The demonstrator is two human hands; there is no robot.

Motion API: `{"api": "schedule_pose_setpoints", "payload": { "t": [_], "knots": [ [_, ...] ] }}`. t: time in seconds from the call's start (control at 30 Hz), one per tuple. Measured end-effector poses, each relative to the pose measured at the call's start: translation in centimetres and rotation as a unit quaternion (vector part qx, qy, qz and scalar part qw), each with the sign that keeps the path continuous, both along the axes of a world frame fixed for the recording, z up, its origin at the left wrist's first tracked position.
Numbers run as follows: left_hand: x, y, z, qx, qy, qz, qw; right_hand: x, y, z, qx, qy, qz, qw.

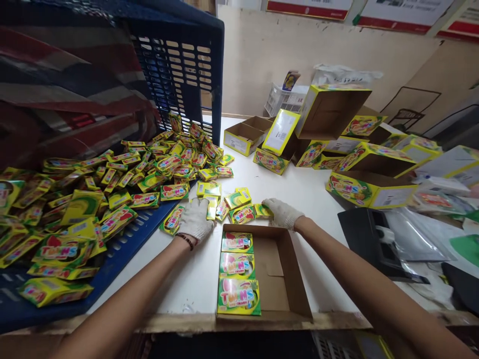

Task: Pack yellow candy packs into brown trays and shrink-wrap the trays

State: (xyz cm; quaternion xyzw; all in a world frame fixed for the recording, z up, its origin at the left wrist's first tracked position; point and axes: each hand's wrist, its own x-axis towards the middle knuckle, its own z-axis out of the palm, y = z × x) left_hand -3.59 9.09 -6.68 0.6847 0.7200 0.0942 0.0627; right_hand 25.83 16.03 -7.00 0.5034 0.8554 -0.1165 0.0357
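My left hand [194, 221], in a white knit glove with a dark bead bracelet at the wrist, lies palm down over small green-yellow TWINS boxes. Its fingers stretch forward, touching a yellow box [211, 207]; another TWINS box [172, 220] shows beside it. My right hand [283, 213], also gloved, has its fingers extended against the right end of a yellow-green box [263, 211]. Between the hands lie several more small boxes [242, 214]. Nearer me stands an open brown carton [277, 249], with three TWINS boxes [237, 266] in a column along its left side.
At left, a tipped blue plastic crate [216, 75] spills a heap of small boxes [123, 184] onto the white table [314, 192]. Open yellow display cartons [370, 192] pile up at back right. A black object [368, 239] and clear plastic [415, 234] lie at right.
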Motion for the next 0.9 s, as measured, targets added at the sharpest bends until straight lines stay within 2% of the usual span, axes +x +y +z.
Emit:
{"api": "schedule_pose_setpoints", "payload": {
  "t": [0.1,0.23,0.33,0.43,0.5,0.57,0.67,0.73,0.8,0.9],
  "knots": [
    [-1.5,0.0,-0.7,0.02,-0.011,-0.028,0.999,0.2,-0.6,0.0,-0.009,-0.018,-0.032,0.999],
    [-3.3,-0.9,0.6,0.101,-0.13,0.031,0.986,0.0,-1.9,2.9,0.0,0.005,-0.075,0.997],
    [-2.6,-1.3,2.6,0.147,-0.208,0.041,0.966,-2.0,-3.5,6.3,0.036,0.106,-0.021,0.993],
    [-0.4,-1.7,4.4,0.177,-0.266,-0.025,0.947,-5.1,-4.9,9.0,0.071,0.202,0.086,0.973],
    [0.8,-2.1,5.2,0.191,-0.304,-0.061,0.931,-7.0,-5.3,9.8,0.071,0.22,0.109,0.967],
    [1.3,-2.6,5.9,0.194,-0.327,-0.078,0.921,-8.1,-5.3,10.1,0.057,0.238,0.098,0.965],
    [1.1,-3.4,6.9,0.153,-0.344,-0.107,0.92,-8.5,-5.7,10.4,0.063,0.284,0.097,0.952],
    [1.0,-4.3,7.3,0.108,-0.349,-0.145,0.919,-7.7,-6.6,11.0,0.074,0.263,0.108,0.956],
    [1.3,-5.7,7.4,0.078,-0.331,-0.166,0.926,-6.4,-7.9,11.9,0.05,0.176,0.106,0.977],
    [2.5,-8.8,6.5,0.095,-0.242,-0.183,0.948,-3.9,-9.8,13.0,-0.068,0.026,0.088,0.993]
  ]
}}
